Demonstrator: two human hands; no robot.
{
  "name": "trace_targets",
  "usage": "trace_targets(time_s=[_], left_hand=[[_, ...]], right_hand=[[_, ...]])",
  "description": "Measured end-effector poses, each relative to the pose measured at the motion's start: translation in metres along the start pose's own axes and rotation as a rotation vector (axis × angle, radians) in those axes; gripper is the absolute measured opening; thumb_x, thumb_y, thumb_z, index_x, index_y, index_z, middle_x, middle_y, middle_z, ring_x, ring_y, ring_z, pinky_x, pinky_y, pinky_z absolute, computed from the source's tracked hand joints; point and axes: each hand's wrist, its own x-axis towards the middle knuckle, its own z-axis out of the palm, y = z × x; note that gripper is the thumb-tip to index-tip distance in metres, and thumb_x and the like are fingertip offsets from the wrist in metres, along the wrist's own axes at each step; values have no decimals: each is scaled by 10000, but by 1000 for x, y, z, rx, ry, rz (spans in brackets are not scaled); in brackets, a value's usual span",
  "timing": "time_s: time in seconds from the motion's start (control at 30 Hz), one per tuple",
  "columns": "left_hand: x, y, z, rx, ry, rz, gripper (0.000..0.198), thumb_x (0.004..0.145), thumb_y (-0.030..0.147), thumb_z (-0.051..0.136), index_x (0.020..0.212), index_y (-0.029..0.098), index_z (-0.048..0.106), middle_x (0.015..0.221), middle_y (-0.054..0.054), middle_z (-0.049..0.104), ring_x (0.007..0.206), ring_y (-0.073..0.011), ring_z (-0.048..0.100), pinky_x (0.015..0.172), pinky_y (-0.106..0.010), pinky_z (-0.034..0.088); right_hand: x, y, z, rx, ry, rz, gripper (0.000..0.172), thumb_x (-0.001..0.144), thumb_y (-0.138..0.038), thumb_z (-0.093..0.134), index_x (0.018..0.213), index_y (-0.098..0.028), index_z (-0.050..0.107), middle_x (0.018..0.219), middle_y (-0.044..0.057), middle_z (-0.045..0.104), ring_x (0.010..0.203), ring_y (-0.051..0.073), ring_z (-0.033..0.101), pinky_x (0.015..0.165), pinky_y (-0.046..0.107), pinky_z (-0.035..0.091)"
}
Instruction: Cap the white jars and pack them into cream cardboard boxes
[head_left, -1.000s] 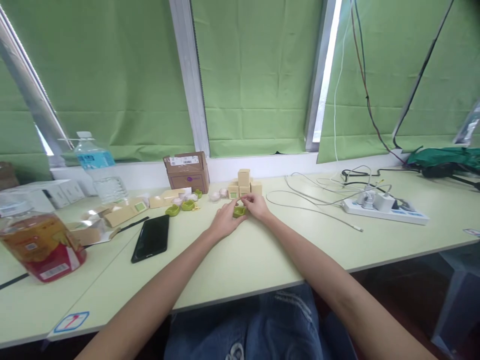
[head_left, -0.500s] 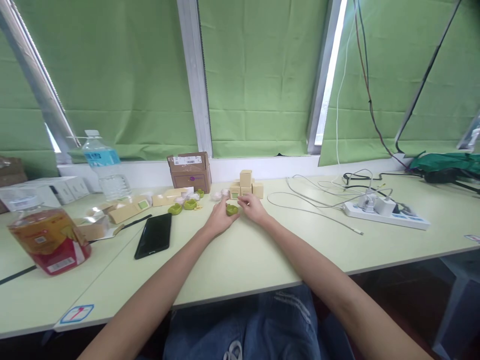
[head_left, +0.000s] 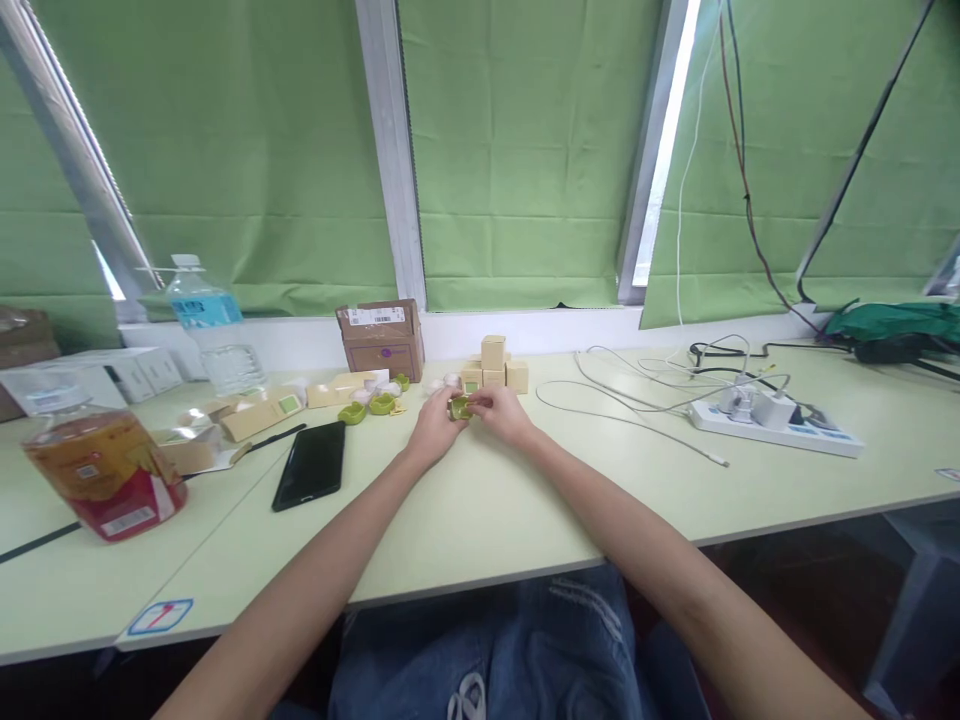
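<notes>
A small green hollow piece (head_left: 460, 408), cup-like in shape, is held in my left hand (head_left: 433, 430), its open side turned towards me. My right hand (head_left: 504, 412) is closed, with thumb and fingertips pinched at the right edge of the same piece. Whether those fingertips also hold something tiny cannot be made out. Just behind my hands stand several small tan boxes (head_left: 493, 352), one stacked on top of the others. Pale wrapped balls (head_left: 450, 381) lie behind my left hand. To the left are more green hollow pieces (head_left: 382, 404) beside whitish lumps.
A black phone (head_left: 310, 466) lies left of my forearm. Farther left are a bottle of reddish drink (head_left: 105, 470), a water bottle (head_left: 214, 335) and opened tan cartons (head_left: 259, 415). A cardboard box (head_left: 382, 340) stands at the back. Cables and a power strip (head_left: 776, 428) occupy the right side.
The green piece has tipped so its hollow now faces me. My right fingertips have come left onto its edge, and both hands sit slightly farther back.
</notes>
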Motion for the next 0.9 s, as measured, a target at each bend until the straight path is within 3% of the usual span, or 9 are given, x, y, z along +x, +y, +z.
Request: trace_targets(time_s=[0.13, 0.27, 0.5, 0.9], left_hand=[[1, -4, -1, -70, 12, -23, 406, 660, 113, 726, 1054, 192, 669, 1142, -85, 682, 986, -240, 664, 826, -371, 587], [0, -5, -1, -168, -31, -14, 421, 678, 101, 685, 1087, 187, 632, 1092, -65, 694, 904, -209, 681, 804, -354, 585], [-2, -2, 3, -129, -77, 69, 363, 738, 91, 640, 1093, 165, 653, 1092, -86, 714, 978, -225, 675, 833, -347, 574], [-6, 5, 1, -102, -91, 102, 326, 755, 100, 667, 1075, 165, 686, 1086, -83, 723, 928, -220, 674, 804, -339, 562]], right_hand=[[-2, 0, 2, 8, -30, -21, 113, 825, -101, 729, 882, -168, 800, 895, 49, 752, 806, 190, 686, 780, 296, 544], [-4, 0, 4, 14, -37, -5, 147, 838, -89, 708, 934, -162, 791, 906, 55, 755, 800, 189, 682, 768, 295, 533], [-7, -6, 3, -208, -40, -131, 145, 840, -80, 674, 778, -179, 761, 780, 30, 675, 721, 165, 586, 745, 283, 461], [-8, -8, 3, -264, -52, -135, 200, 828, -52, 644, 692, -159, 744, 716, 17, 624, 687, 143, 544, 690, 255, 386]])
